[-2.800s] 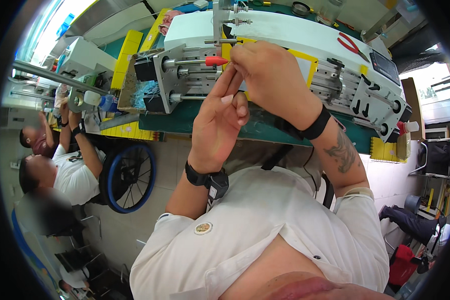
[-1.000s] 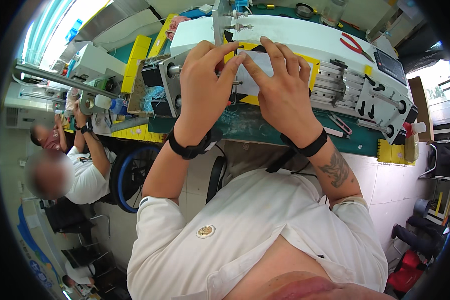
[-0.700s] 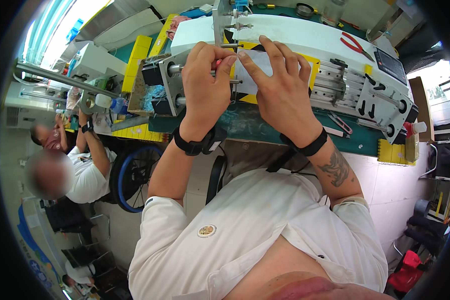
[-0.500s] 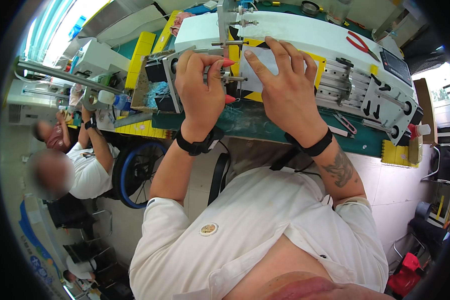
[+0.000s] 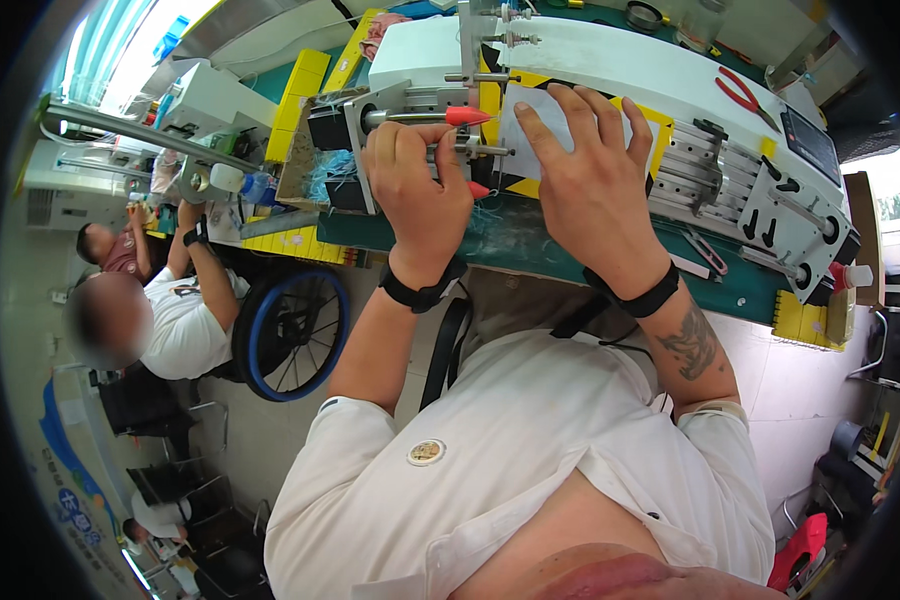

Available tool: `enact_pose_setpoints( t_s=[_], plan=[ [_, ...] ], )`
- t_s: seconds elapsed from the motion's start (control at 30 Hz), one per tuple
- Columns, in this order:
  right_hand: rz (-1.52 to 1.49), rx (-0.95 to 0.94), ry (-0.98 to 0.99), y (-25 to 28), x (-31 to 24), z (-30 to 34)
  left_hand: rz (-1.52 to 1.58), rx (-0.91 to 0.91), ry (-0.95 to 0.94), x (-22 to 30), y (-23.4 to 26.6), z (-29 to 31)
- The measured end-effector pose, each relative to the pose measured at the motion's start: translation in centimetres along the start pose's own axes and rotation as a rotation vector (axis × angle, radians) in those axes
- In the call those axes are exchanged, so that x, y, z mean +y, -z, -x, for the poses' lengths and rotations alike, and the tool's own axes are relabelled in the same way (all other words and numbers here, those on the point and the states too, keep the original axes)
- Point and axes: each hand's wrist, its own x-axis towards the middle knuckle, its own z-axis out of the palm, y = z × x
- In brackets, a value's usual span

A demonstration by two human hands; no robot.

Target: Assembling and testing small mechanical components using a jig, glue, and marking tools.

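My left hand (image 5: 417, 195) is bent at the left end of a metal winding-type machine, thumb and fingers drawn together. Whatever sits between the fingertips is too small to make out. Just above them, a red cone tip (image 5: 467, 116) sits on a metal spindle, and a second red cone (image 5: 479, 190) shows beside the hand's right edge. My right hand (image 5: 600, 165) rests with fingers spread over a pale sheet or plate (image 5: 530, 118) bordered in yellow and black. Thin metal rods (image 5: 482, 77) stick out between both hands.
Red-handled pliers (image 5: 740, 92) and a display panel (image 5: 810, 140) lie on the right. Rails and a slide (image 5: 710, 165) run beside my right hand. A small cutter (image 5: 707, 252) lies on the green bench (image 5: 570, 262). Another person (image 5: 185, 320) sits at the left by a wheel (image 5: 290, 330).
My left hand has shifted down from the upper red cone, leaving it uncovered on its spindle. My right hand still lies spread on the plate. The whole view has moved slightly.
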Motion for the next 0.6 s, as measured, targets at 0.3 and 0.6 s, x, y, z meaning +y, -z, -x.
enact_pose_setpoints(
  t_s=[0.3, 0.6],
  plan=[
    [-0.058, 0.021, 0.015, 0.7, 0.3, 0.6, 0.201, -0.053, 0.232, 2.8, -0.3, 1.0],
    [-0.095, 0.147, -0.142, 7.0, 7.3, 9.0, 0.39, -0.308, 0.06, 8.6, 0.1, 2.5]
  ],
)
